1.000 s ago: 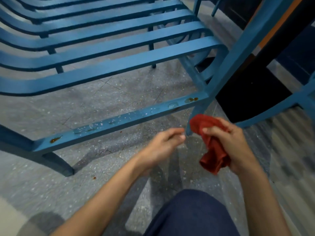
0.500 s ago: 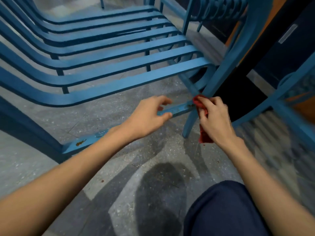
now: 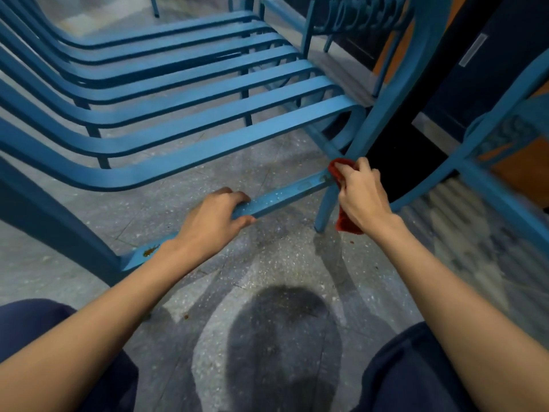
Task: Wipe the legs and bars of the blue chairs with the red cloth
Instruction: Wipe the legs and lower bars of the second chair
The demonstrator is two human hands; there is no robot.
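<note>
A blue slatted chair [image 3: 190, 120] fills the upper left. Its low crossbar [image 3: 285, 196] runs from lower left up to a slanted leg [image 3: 377, 126] on the right. My left hand [image 3: 214, 215] grips the middle of this crossbar, fingers over the top and thumb underneath. My right hand [image 3: 361, 194] holds the red cloth [image 3: 337, 171] and presses it against the joint where crossbar and leg meet; the cloth's tail [image 3: 346, 226] hangs below my palm. Water drops and a brown stain [image 3: 150, 250] sit on the bar.
A second blue chair's frame [image 3: 487, 162] stands at the right, blurred. A dark cabinet or pillar [image 3: 463, 84] rises behind the leg. The speckled grey floor [image 3: 267, 269] lies below, with my shadow on it. My knees in dark trousers [image 3: 410, 370] frame the bottom.
My left hand moved forward and took hold of the crossbar. My right hand carried the cloth up to the joint of bar and leg. The view pulled back and tilted up.
</note>
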